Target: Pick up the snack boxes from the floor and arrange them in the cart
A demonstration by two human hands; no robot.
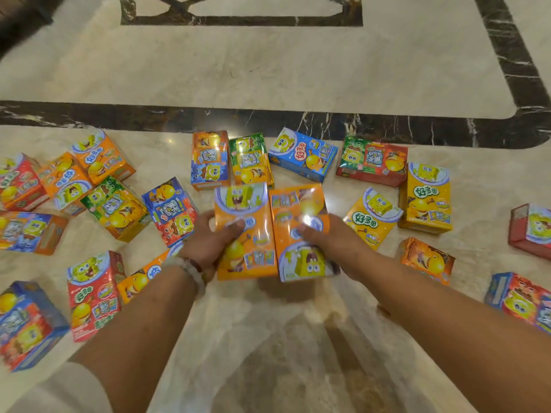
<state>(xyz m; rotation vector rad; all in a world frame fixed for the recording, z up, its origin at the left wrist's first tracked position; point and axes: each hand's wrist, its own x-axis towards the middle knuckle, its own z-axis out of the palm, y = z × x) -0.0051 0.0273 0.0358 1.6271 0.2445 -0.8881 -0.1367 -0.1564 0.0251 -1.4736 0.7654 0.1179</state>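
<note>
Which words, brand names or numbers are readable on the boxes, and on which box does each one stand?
"好多鱼": yellow box, right of the held boxes.
"好多鱼": tall yellow box, further right.
"好多鱼": blue box.
"好多鱼": red box, near left.
All smaller print: blurred, unreadable.

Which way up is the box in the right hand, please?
Upside down: on the right-hand box, held in the right hand, the cartoon face is inverted; the left-hand box shows it upright.

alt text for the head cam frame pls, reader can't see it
Seen from above, a person's left hand and right hand each hold an orange snack box, the left box and right box side by side. Many more colourful snack boxes lie scattered on the marble floor; no cart is visible.
</note>
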